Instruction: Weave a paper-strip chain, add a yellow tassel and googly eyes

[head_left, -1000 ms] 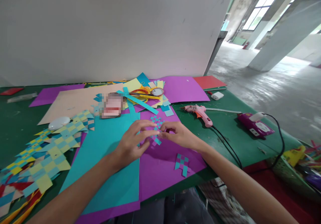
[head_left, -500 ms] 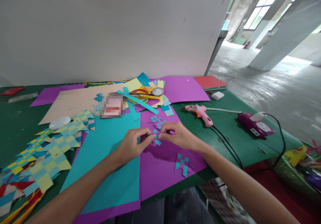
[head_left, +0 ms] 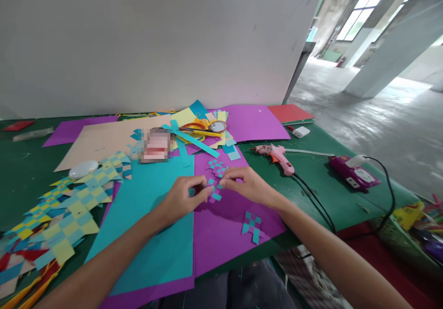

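Pinching a small woven paper piece [head_left: 214, 192] checked in teal and purple, the left hand [head_left: 182, 197] and the right hand [head_left: 246, 183] meet it from either side, thumb and forefinger of each drawn together at its edges. The piece lies over a purple sheet [head_left: 221, 249], near the middle of the tabletop [head_left: 321, 166]; more checks of the same colours show just beyond the fingertips, though whether they belong to it I cannot tell. A second woven piece [head_left: 252, 226] rests on the same sheet, nearer the person and to the right. A teal sheet [head_left: 155, 249] lies under the left forearm, over more purple paper. Past the hands are loose teal strips [head_left: 197, 143], a heap of yellow and blue scraps [head_left: 187, 117] and a pixelated rectangular object [head_left: 155, 147]. Leftward, yellow-and-blue woven strips [head_left: 83, 219] pile up beside a smooth white oval object [head_left: 83, 169]. To the right, a pink glue gun [head_left: 277, 156] lies on its side, its cord trailing toward the person; farther right sits a purple power box [head_left: 355, 172] with a white plug [head_left: 356, 161], then a green basket [head_left: 394, 235]. A pale panel [head_left: 155, 45] stands behind everything.
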The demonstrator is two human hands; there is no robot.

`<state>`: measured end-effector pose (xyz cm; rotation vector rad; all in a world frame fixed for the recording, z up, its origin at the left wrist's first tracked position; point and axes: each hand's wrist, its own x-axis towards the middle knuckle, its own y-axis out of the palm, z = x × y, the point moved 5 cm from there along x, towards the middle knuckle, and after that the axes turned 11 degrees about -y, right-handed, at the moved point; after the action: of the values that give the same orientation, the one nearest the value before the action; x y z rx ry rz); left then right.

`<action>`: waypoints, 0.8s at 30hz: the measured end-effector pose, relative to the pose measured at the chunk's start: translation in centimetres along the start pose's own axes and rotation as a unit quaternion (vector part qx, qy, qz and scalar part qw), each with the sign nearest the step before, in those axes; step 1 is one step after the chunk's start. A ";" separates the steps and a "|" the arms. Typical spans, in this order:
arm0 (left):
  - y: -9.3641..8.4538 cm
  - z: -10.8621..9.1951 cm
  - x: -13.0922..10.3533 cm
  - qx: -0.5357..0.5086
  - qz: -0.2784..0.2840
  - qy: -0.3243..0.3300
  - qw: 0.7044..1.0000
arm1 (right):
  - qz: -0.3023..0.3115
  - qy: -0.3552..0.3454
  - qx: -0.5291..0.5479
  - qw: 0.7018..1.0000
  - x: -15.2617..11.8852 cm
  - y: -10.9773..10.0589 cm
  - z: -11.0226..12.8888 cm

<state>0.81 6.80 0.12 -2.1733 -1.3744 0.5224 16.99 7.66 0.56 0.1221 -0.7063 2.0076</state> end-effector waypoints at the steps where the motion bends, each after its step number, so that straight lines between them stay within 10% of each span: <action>1: -0.3 0.1 0.1 -0.010 -0.018 -0.012 1.000 | -0.032 0.013 -0.015 0.999 0.0 -0.9 -0.3; 7: -1.8 0.9 0.3 -0.105 -0.118 -0.058 0.986 | -0.287 0.074 -0.284 0.912 -2.3 -9.5 -2.5; 12: -2.7 2.1 0.5 -0.165 -0.179 -0.079 0.967 | -0.294 0.141 -0.501 0.801 -3.7 -12.1 -3.2; 24: -2.3 2.5 0.8 -0.187 -0.162 -0.093 0.964 | 0.036 -0.099 -0.341 0.934 -1.0 -3.9 -3.1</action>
<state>-1.94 8.87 -0.47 -2.1520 -2.0277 0.3696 21.39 9.93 -0.68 -0.1173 -1.5146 1.7203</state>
